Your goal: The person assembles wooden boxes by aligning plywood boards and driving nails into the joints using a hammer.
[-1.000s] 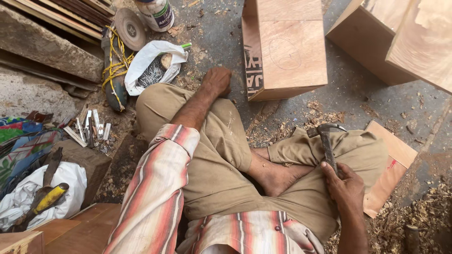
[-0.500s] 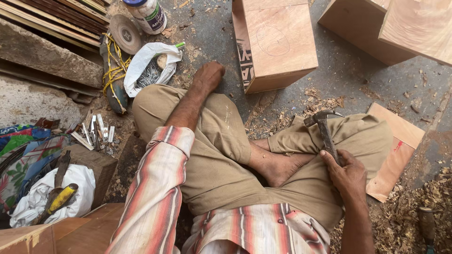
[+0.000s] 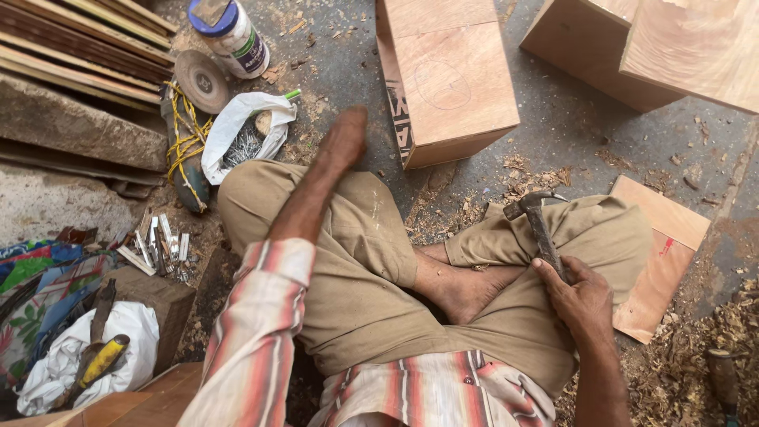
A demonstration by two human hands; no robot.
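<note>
Gripping hammer (image 3: 540, 225) (fingers closed): right hand (image 3: 581, 296).

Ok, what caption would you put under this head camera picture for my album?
Cross-legged on a dusty floor, right hand gripping a hammer, left hand stretched toward a wooden box.

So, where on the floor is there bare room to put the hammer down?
The widest bare patch of grey floor lies between the wooden box ahead and the plywood piece at the right. A smaller strip lies between the jar and that box. The left is crowded: nail bag, grinder, small metal pieces. Wood shavings cover the right corner.
</note>
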